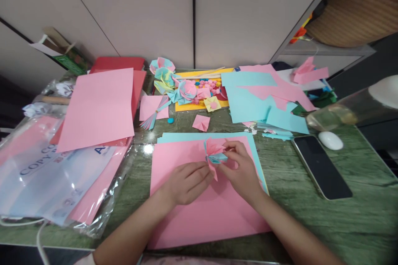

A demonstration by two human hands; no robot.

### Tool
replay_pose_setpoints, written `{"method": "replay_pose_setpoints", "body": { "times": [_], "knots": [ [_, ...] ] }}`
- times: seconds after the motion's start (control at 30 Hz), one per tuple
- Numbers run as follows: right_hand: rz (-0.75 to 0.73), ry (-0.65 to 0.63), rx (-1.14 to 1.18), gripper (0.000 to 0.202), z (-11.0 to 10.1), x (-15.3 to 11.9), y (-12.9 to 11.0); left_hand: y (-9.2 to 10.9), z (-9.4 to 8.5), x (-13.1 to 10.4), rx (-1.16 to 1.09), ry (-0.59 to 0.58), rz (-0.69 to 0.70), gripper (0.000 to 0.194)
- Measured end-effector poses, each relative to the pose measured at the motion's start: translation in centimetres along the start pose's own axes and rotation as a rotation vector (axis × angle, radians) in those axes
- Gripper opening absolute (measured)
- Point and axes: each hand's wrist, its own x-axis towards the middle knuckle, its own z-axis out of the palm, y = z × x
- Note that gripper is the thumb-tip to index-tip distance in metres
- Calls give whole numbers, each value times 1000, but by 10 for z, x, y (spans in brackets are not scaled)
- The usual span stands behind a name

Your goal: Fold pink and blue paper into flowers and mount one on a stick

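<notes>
Both hands meet over the pink sheet (199,198) that lies on the green table (311,223), and between them sits a small folded paper flower (214,153), pink petals fanned upward with a bit of blue pleat at its base. It is held just above the sheet, near the sheet's far edge. The left hand (186,182) has its fingers curled and pinches the flower's lower pink tip from the near side; the right hand (241,165) grips the blue base and the pleats from the other side, thumb and forefinger closed on the paper.

The flower looks very light and thin, springy in its folds but easy to crush or tear. It would likely hold best where the pleats gather at the centre, since the fanned petals would bend or open under pressure. A light pinch should do; dry paper is not slippery.

Beyond the sheet lie a pile of finished flowers (177,87), a small pink square (201,123) and blue offcuts (258,99). To the sheet's right rests a phone (321,165).
</notes>
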Motion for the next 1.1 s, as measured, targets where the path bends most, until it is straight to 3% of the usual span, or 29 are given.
{"method": "replay_pose_setpoints", "body": {
  "times": [0.27,0.5,0.63,1.1],
  "knots": [
    [16,-57,9,8,-3,2,1,0,4,-4,-67,33,-60,21],
    [22,-107,97,15,-8,1,2,8,8,5,-198,195,-375,10],
    [-53,-136,13,11,-9,1,-3,9,7,11,-275,204,-530,6],
    [-69,-8,-70,9,-2,-1,-3,14,12,8,-270,185,-505,6]
  ]
}}
